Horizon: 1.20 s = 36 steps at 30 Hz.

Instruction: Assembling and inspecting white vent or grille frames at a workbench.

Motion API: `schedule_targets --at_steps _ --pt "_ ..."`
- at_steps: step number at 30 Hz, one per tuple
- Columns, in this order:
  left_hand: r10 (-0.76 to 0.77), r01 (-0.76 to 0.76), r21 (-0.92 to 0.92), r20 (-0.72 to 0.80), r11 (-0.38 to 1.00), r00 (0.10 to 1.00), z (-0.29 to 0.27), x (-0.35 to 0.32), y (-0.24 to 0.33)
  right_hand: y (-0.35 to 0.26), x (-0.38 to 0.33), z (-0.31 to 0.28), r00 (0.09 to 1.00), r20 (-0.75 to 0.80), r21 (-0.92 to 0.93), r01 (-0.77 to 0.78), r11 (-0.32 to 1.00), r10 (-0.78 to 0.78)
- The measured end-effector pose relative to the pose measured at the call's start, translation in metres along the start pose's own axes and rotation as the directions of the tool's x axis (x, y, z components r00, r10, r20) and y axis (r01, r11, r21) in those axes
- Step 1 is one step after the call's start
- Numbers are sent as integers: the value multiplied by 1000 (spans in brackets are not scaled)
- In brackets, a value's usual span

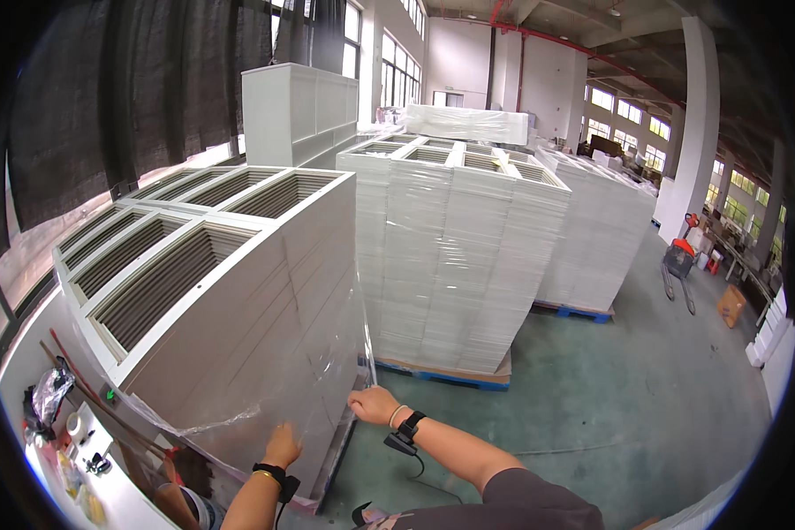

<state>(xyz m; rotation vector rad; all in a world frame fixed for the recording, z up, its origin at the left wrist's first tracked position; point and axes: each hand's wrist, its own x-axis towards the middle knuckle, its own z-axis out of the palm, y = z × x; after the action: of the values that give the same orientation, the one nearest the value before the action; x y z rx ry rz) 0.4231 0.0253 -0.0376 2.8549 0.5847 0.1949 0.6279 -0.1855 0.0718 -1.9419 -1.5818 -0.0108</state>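
Two hands at clear film around a stack of white slatted frames
The stack [247,305] stands near, on the left, with clear film [366,344] hanging loose at its right corner. The right hand [374,405] is curled closed on the film there; the left hand [283,445] is bent against the stack's near side, its grip impossible to tell. A wrapped stack [455,265] stands farther right on a blue pallet [477,382].

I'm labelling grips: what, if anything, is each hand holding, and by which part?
The right hand appears to grip the thin, clear plastic film by a narrow, gathered edge. Whether the left hand grips the film too cannot be told.
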Motion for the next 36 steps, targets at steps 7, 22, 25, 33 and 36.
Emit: schedule_targets --at_steps 7,22,25,33,36 --pt "-158 124 220 145 967 977 3 10 10 -70 44 -14 952 -185 -232 198 952 -243" --pt "-299 323 -217 139 921 944 -12 -16 29 -38 49 150 942 320 -161 162 974 -104" --pt "-302 327 -175 156 929 941 -11 -29 39 -30 41 162 941 331 -184 134 974 -67" --pt "-211 263 -274 205 925 956 -48 -118 73 -8 36 187 864 499 -379 146 914 69" --pt "-110 185 -348 225 919 968 -79 -156 71 15 47 182 862 486 -477 123 870 145"
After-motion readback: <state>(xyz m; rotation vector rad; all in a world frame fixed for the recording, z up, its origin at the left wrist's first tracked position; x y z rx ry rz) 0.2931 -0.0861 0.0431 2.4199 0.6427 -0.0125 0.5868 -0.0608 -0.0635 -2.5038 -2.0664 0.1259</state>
